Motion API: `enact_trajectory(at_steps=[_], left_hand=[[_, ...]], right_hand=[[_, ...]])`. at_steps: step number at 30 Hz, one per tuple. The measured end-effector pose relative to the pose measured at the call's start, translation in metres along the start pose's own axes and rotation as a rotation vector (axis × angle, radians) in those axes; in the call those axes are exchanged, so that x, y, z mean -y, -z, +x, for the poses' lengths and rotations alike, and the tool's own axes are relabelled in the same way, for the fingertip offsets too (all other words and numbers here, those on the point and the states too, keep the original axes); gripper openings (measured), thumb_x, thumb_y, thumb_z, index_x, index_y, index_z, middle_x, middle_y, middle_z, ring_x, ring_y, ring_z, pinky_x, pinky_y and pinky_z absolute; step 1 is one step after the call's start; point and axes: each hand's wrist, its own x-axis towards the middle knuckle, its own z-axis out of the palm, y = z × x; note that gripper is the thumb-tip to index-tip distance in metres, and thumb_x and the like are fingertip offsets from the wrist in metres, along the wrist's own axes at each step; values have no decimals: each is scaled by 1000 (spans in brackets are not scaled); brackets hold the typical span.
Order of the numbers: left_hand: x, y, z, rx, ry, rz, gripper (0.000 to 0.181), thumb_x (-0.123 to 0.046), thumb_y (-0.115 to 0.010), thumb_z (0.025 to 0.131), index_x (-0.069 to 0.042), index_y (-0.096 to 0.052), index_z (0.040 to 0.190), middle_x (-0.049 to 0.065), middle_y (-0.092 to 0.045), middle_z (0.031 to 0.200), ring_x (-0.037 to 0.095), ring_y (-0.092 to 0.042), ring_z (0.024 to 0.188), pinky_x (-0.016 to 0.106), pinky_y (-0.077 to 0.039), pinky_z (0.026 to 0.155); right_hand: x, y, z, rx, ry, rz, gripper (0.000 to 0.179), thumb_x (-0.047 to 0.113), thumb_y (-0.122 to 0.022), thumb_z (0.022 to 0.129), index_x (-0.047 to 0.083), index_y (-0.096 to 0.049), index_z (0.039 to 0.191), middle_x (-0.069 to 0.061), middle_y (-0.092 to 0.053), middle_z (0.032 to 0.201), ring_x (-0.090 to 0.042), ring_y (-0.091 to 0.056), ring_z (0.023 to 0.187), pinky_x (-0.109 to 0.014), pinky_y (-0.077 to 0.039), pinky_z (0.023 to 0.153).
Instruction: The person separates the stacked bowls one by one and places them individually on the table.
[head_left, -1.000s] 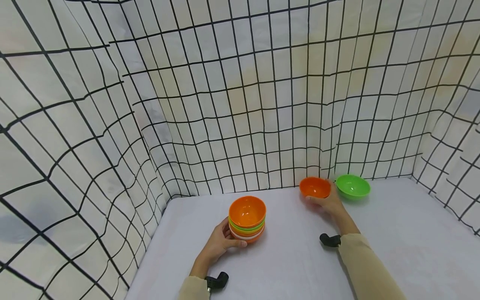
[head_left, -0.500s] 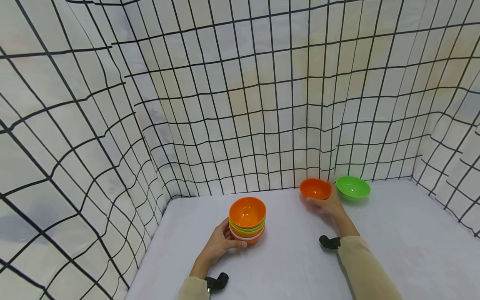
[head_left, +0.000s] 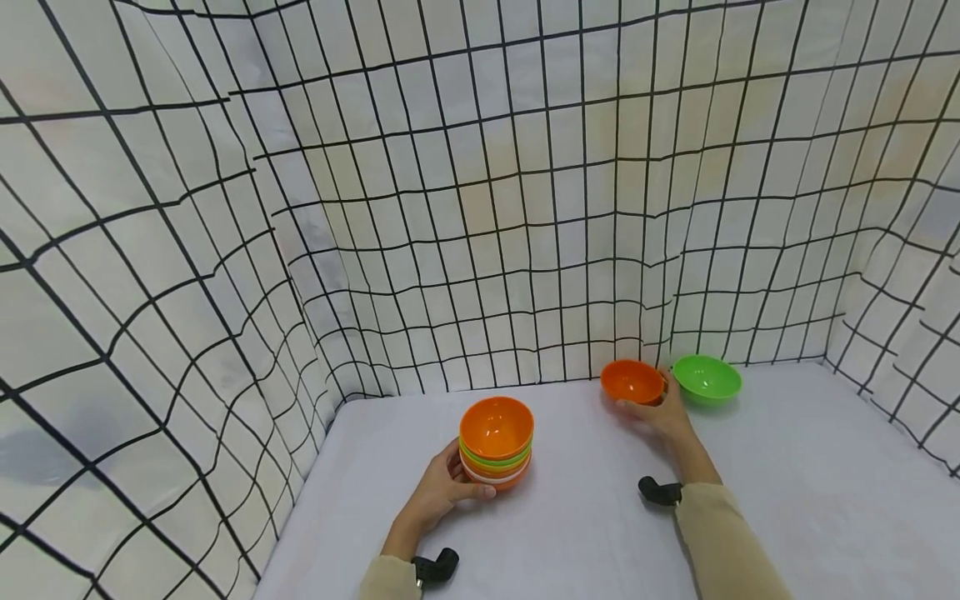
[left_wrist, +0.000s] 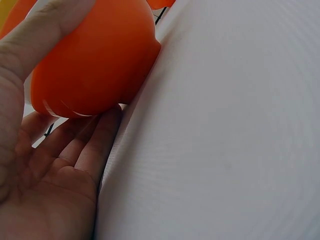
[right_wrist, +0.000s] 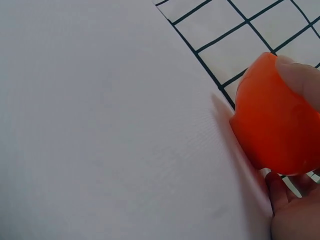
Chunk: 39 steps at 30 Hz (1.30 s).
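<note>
My left hand (head_left: 438, 487) holds a stack of nested bowls (head_left: 498, 429) at its left side, thumb across the front and fingers round the back. An orange bowl tops the stack, with green, yellow, white and orange rims beneath. In the left wrist view the lowest orange bowl (left_wrist: 100, 60) stands on the white cloth, thumb against it. Farther back, my right hand (head_left: 667, 414) has its thumb and fingers round a single red-orange bowl (head_left: 632, 382). That bowl (right_wrist: 277, 120) sits upright on the cloth in the right wrist view, the thumb lying on its side.
A light green bowl (head_left: 707, 379) stands just right of the red-orange one, close to the right hand's fingers. White walls with a black grid (head_left: 480, 200) rise behind and at both sides of the table (head_left: 570, 517), which is covered in white cloth.
The head view has tilted up slightly, so everything sits a little lower in it. Both hands and the bowls keep their places on the table.
</note>
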Motion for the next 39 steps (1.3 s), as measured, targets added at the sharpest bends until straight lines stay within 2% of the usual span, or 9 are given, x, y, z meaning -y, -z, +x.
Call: enact_trajectory(at_steps=[7,13,18,22,28,34,39], left_hand=[[0,0,0,4,-3,3,94,-21,-92,75,-18,-42,154,8,-54,151,23,-57,134,25,-50,111],[0,1,0,-5,6,2,92,-21,-93,74,-21,-44,152,5,-56,149,22,-58,133,27,-50,111],[1,1,0,2,7,-5,91,-20,-93,75,-21,-44,152,5,-56,150,21,-58,133,28,-49,112],[1,1,0,2,13,-5,92,-20,-93,75,-21,-44,152,4,-55,150,21,-58,133,28,-49,113],[2,0,0,-4,15,2,93,-20,-93,74,-20,-43,152,5,-55,150,22,-58,134,28,-49,112],[1,1,0,2,10,1,92,-21,-93,75,-22,-44,152,4,-55,150,21,-58,134,27,-49,112],[1,1,0,2,9,4,91,-21,-93,75,-23,-44,152,3,-55,150,21,-58,134,27,-50,112]], right_hand=[[-3,1,-5,-3,9,30,122,25,-87,83,13,3,165,-20,-5,172,-45,-13,156,-66,-15,127],[-4,-1,-6,-5,17,83,119,23,-87,83,14,-1,165,-18,-8,172,-42,-15,157,-63,-16,128],[1,1,-10,-20,63,19,123,27,-87,84,11,4,164,-20,-6,172,-45,-20,154,-62,-21,127],[14,5,-14,-53,131,-75,119,28,-84,86,9,4,164,-21,-5,171,-48,-21,152,-65,-26,124],[44,7,-25,-89,221,-223,103,30,-78,90,5,-10,163,-25,-14,169,-48,-18,153,-71,-23,122],[75,-5,-40,-32,310,-204,88,34,-78,90,9,-29,158,-23,-33,162,-45,-33,147,-68,-34,119],[86,-25,-48,78,386,-124,78,31,-79,90,10,-38,152,-17,-43,157,-40,-39,146,-66,-32,121]])
